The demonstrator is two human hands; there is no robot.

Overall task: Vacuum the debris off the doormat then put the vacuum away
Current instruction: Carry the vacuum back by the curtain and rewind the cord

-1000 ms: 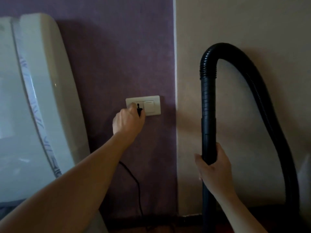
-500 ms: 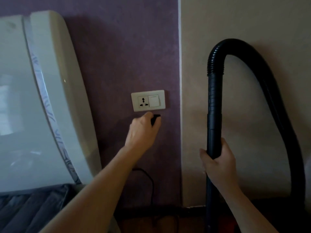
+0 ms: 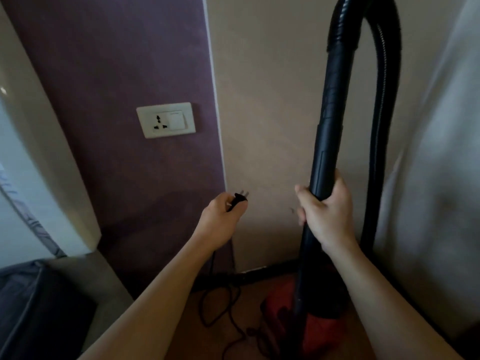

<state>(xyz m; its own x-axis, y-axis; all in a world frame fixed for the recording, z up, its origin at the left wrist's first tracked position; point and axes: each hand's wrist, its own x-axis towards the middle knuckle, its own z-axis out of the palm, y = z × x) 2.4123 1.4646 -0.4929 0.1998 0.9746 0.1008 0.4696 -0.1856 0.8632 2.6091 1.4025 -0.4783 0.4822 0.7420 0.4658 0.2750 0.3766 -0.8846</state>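
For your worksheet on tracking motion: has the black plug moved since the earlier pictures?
Yes. The plug, held in the left hand, has come out of the wall socket and now sits below it and to its right.

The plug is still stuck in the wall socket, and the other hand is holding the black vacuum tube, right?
Not quite. The plug is out of the wall socket, held in the left hand below it, as the head view shows. The right hand does hold the black vacuum tube.

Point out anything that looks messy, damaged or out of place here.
Only the black cord stands out: it lies in loose tangled loops on the floor beside the red vacuum body. The plug is out, held in the left hand; the wall socket looks intact.
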